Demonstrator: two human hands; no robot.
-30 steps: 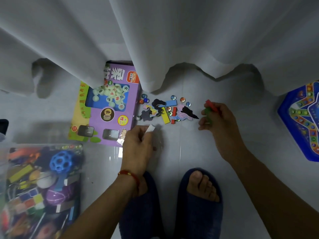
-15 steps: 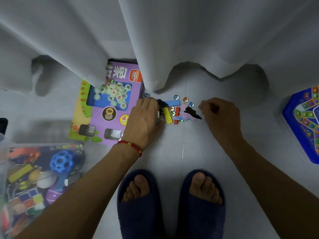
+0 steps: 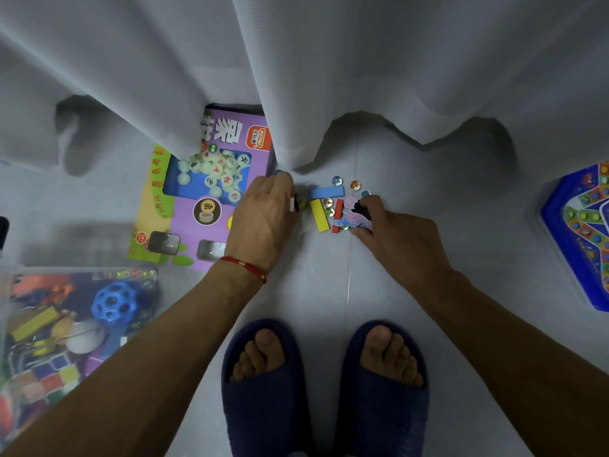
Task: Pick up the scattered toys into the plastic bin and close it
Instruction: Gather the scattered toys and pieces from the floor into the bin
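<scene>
Where the floor (image 3: pixel 329 291) lies nearest the camera, two feet in dark blue slippers (image 3: pixel 267 387) stand side by side, and the clear plastic bin (image 3: pixel 19 275) sits at the lower left, open and holding a blue holed ball (image 3: pixel 113 306), a yellow block and a colour cube. Further out, both arms reach to a small heap of toys on the floor. The left hand (image 3: pixel 263 222), a red cord at its wrist, lies knuckles-up with fingers curled over the heap's left edge; a small white piece shows at its fingers, though what they hold I cannot tell. The right hand (image 3: pixel 392 229) pinches a pink and blue flat figure (image 3: pixel 349 217). Between the hands lie a yellow block (image 3: pixel 319 215), a blue block (image 3: pixel 327 192), a red stick (image 3: pixel 337 215) and several glass marbles (image 3: pixel 355 185). Beside the left hand is a purple game box (image 3: pixel 211 192); a blue game board (image 3: pixel 580 232) lies at far right. Beyond hangs a white curtain (image 3: pixel 329 77).
</scene>
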